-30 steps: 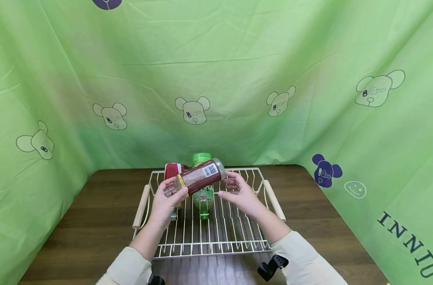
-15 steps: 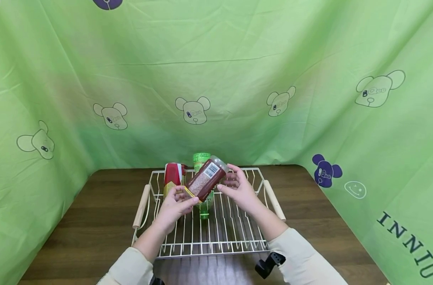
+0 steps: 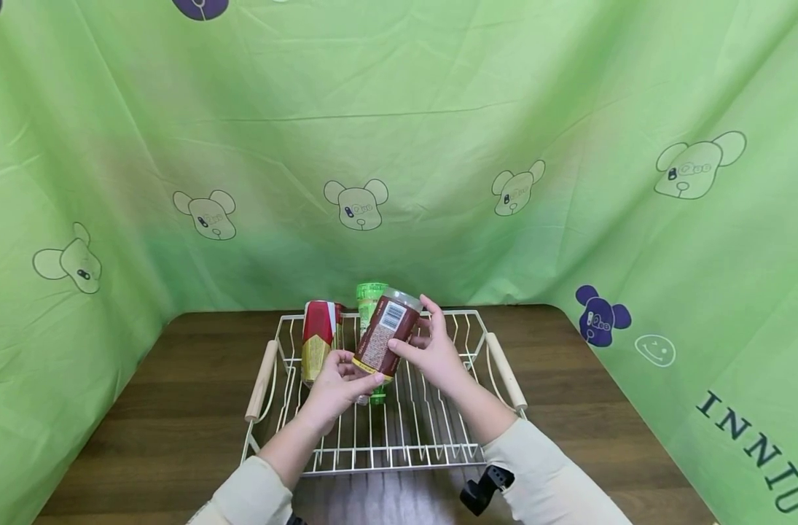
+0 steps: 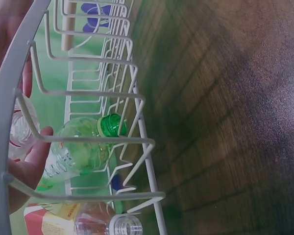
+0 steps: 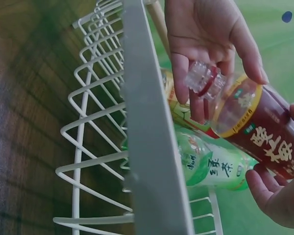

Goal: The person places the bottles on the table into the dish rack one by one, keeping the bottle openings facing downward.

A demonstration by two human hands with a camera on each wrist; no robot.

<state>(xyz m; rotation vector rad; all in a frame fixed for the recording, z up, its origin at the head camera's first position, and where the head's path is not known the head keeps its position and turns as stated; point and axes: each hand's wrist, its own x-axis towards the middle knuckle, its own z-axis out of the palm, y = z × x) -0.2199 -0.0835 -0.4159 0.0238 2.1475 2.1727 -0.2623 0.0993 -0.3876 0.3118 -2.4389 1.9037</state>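
Both hands hold an empty-looking plastic bottle (image 3: 387, 334) with a dark red label, tilted over the rack with its base up and to the right. My left hand (image 3: 336, 392) grips its lower, neck end, thumb near the yellow band. My right hand (image 3: 433, 351) holds the base end, thumb across the label and fingers behind. An uncapped clear neck (image 5: 206, 81) shows in the right wrist view. Behind it a green tea bottle (image 5: 213, 164) lies in the rack, neck toward me. Left of that lies a bottle with a red and yellow label (image 3: 318, 339).
A white wire rack (image 3: 399, 468) with wooden handles (image 3: 506, 370) at both sides stands on a dark wood table (image 3: 143, 408). A green printed cloth (image 3: 438, 146) hangs behind and on both sides.
The red-labelled bottle has swung steeper, its neck end moving down and right with my left hand. My right thumb has come onto its label. More of the red and yellow bottle shows.
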